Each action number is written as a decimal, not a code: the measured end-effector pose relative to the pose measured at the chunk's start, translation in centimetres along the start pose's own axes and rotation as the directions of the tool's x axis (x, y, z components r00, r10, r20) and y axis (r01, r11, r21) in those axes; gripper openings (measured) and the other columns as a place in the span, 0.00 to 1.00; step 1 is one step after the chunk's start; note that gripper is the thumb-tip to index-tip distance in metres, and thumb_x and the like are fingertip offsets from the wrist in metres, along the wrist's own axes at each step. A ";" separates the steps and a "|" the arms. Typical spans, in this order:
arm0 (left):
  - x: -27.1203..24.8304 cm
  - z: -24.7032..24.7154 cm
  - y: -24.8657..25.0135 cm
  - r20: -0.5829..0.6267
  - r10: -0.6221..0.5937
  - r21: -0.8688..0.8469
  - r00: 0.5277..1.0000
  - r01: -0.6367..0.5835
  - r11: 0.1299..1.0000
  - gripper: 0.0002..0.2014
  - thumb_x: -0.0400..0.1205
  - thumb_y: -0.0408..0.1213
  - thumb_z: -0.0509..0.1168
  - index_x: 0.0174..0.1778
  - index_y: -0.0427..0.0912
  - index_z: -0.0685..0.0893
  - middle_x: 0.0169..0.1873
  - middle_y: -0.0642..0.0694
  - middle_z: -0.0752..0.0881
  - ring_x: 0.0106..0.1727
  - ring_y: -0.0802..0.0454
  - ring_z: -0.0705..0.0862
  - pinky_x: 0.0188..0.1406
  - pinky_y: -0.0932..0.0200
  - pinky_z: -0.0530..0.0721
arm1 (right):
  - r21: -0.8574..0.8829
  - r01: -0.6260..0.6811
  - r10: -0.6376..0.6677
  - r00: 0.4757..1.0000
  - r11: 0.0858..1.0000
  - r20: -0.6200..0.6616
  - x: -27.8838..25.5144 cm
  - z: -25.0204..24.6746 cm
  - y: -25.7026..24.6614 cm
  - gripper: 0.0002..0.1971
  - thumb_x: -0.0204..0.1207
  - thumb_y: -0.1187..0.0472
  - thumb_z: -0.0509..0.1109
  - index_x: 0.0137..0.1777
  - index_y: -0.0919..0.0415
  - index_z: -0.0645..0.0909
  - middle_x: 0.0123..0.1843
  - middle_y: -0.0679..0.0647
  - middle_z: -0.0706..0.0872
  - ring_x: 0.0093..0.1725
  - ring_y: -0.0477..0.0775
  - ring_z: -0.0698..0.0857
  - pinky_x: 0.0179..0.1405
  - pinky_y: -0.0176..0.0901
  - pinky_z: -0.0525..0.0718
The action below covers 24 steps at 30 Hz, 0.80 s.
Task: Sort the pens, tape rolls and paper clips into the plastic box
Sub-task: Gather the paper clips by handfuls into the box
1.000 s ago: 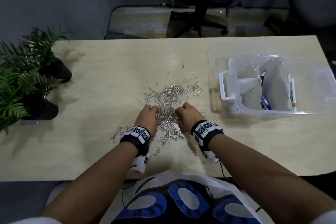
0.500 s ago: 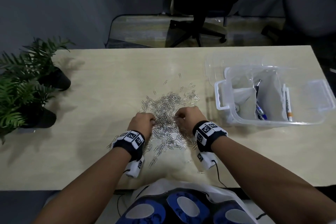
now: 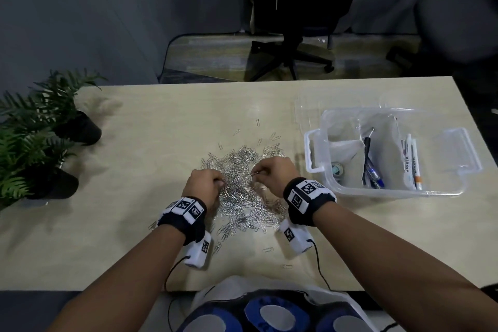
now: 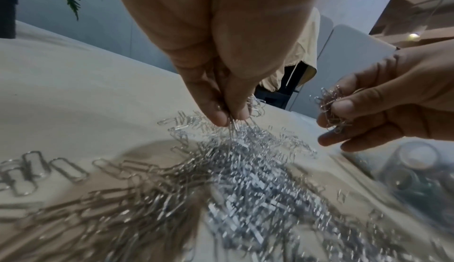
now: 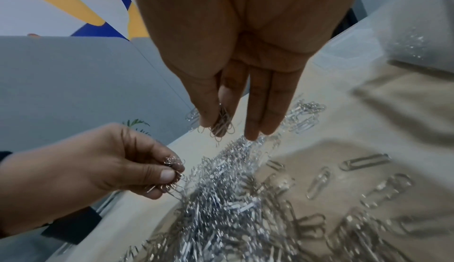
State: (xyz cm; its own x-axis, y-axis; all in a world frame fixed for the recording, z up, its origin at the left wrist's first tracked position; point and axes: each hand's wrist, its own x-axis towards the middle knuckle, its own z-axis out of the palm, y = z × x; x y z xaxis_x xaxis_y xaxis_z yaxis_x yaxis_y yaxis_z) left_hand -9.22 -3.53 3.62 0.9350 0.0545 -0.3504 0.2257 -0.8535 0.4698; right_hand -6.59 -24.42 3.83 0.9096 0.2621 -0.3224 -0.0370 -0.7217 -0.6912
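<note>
Pinching small clumps of paper clips: left hand and right hand, both just above the paper clips pile mid-table. Clips are silver wire loops, tangled, long axes pointing every way. Plastic box, clear, sits right of pile; pens inside lie lengthwise, front-to-back.

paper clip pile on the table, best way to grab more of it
Take the paper clip pile at its thick middle, from above, with fingers closing inward from both sides. The clips are thin, flat and tangled, so they lift in clumps, as in the left hand and right hand.
</note>
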 end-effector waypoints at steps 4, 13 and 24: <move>0.1 -0.8 1.3 -0.091 -0.027 -0.081 0.996 0.020 0.996 0.08 0.80 0.30 0.71 0.52 0.43 0.93 0.46 0.42 0.92 0.48 0.47 0.89 0.53 0.69 0.77 | 0.043 0.041 -0.039 0.998 0.998 -0.043 -0.3 -1.4 -1.3 0.04 0.76 0.63 0.77 0.49 0.57 0.92 0.43 0.51 0.92 0.43 0.48 0.88 0.49 0.38 0.85; 2.4 -3.7 12.1 -0.233 0.106 -0.283 0.967 -0.171 0.944 0.07 0.78 0.29 0.73 0.48 0.42 0.93 0.39 0.46 0.92 0.38 0.51 0.90 0.52 0.59 0.88 | 0.146 0.094 -0.047 0.954 0.985 -0.296 -2.8 -9.2 -2.4 0.05 0.76 0.62 0.77 0.49 0.57 0.92 0.42 0.51 0.93 0.43 0.49 0.89 0.50 0.37 0.84; 4.5 -0.9 26.3 -0.073 0.471 -0.135 0.879 -0.477 0.869 0.08 0.80 0.29 0.70 0.49 0.43 0.93 0.39 0.45 0.91 0.42 0.50 0.88 0.52 0.58 0.85 | 0.230 -0.172 0.268 0.821 0.958 -0.504 -3.0 -18.5 5.7 0.06 0.70 0.64 0.76 0.39 0.50 0.89 0.35 0.50 0.90 0.38 0.55 0.90 0.47 0.54 0.91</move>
State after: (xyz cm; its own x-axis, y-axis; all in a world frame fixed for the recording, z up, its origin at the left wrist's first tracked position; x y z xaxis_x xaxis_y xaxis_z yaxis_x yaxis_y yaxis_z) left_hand 1.17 -25.23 15.16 0.9482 -0.3166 -0.0275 -0.2129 -0.6972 0.6845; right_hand -1.93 -41.13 12.84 0.9454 -0.3015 -0.1237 -0.2867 -0.5894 -0.7552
